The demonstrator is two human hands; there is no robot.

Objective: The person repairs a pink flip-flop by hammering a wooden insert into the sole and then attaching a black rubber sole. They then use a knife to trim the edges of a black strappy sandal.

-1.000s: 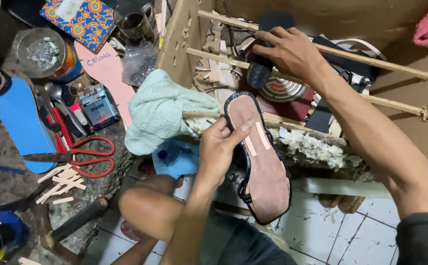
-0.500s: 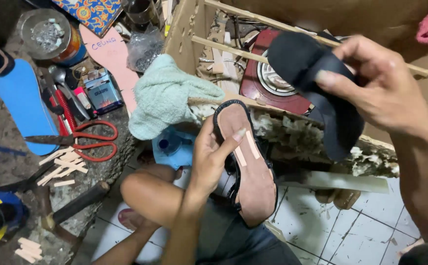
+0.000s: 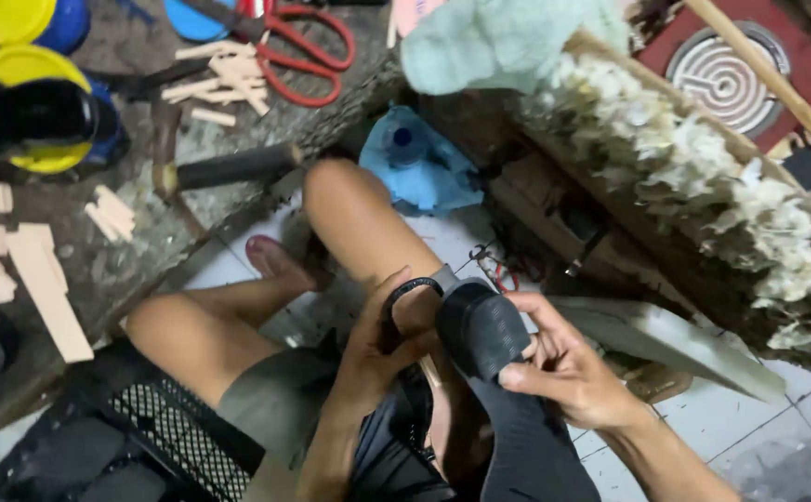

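The shoe (image 3: 424, 390) lies in the person's lap, just below the raised knee (image 3: 349, 209), its long axis running from the body up toward the knee. The black sole piece (image 3: 484, 330) sits on its upper end, its tail trailing down toward the body. Both hands are on the work: the right hand (image 3: 568, 367) pinches the sole piece between thumb and fingers from the right side, and the left hand (image 3: 382, 349) is curled around the shoe's upper rim, though its grip seems partly hidden.
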